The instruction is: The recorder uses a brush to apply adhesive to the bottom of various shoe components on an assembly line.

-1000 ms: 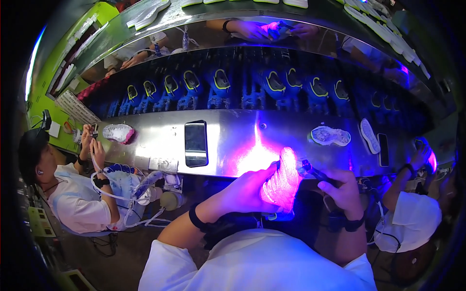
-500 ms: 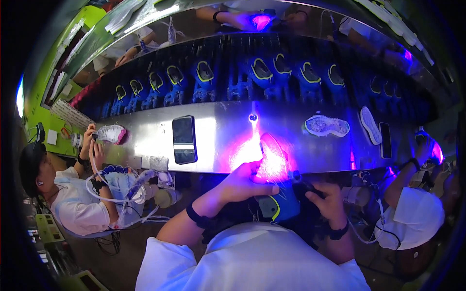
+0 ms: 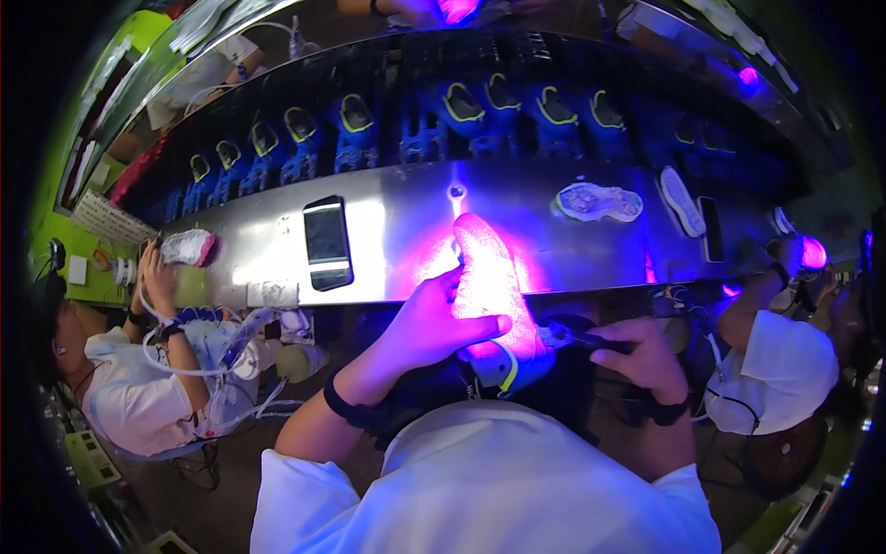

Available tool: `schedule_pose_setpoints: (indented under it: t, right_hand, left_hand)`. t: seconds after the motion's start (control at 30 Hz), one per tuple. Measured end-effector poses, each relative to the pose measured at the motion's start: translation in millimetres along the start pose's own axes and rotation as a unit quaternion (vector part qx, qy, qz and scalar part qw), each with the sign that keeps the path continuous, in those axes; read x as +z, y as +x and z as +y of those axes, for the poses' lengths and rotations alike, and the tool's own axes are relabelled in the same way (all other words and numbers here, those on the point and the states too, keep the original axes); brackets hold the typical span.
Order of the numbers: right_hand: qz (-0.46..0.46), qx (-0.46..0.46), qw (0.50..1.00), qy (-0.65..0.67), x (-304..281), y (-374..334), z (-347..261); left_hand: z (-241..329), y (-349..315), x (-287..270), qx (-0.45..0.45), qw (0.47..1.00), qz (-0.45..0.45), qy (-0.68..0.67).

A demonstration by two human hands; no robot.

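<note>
My left hand is closed around a shoe upper, whose toe points away from me over the bench edge. Bright pink-violet light washes out most of its surface; a yellow-green collar edge shows at the near end. In my right hand is a dark-handled brush, gripped between thumb and fingers. Its pale bristle end is at the right side of the upper, close to the heel; glare hides whether they touch. A small round lamp glows on the bench just beyond the toe.
On the metal bench lie a phone, a white sole, another sole and a second phone. Several dark shoe uppers stand on a rack behind. Co-workers sit left and right.
The upper is turned so that more of its length catches the light. The brush end has come into plain view beside the heel. The whole view has shifted slightly.
</note>
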State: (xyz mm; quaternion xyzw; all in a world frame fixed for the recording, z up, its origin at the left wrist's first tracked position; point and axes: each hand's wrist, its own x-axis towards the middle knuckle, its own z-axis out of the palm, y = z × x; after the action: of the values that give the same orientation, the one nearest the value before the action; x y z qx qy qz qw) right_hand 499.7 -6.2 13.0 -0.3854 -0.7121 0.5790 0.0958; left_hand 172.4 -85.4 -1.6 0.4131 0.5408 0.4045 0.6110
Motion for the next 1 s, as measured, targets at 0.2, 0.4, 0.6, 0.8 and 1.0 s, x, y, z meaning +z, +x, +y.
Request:
schedule_pose_setpoints:
  t: [0.2, 0.4, 0.6, 0.8, 1.0]
  right_hand:
    - [0.05, -0.02, 0.998, -0.042, 25, -21, 12]
    - [0.109, -0.03, 0.993, -0.03, 49, -24, 15]
    - [0.126, -0.105, 0.98, -0.115, 35, -12, -29]
    - [0.119, -0.16, 0.963, -0.183, 5, 2, -60]
    - [0.123, -0.17, 0.965, -0.159, -24, 14, -64]
  left_hand:
    - [1, -14, 3, -0.004, 0.999, 0.032, -0.005]
    - [-30, -23, 1, -0.031, 0.985, 0.056, -0.163]
    - [-20, -43, -3, -0.137, 0.944, 0.035, -0.299]
    - [-13, -41, 9, -0.193, 0.835, 0.011, -0.516]
    - [-22, -24, 19, -0.17, 0.83, -0.051, -0.529]
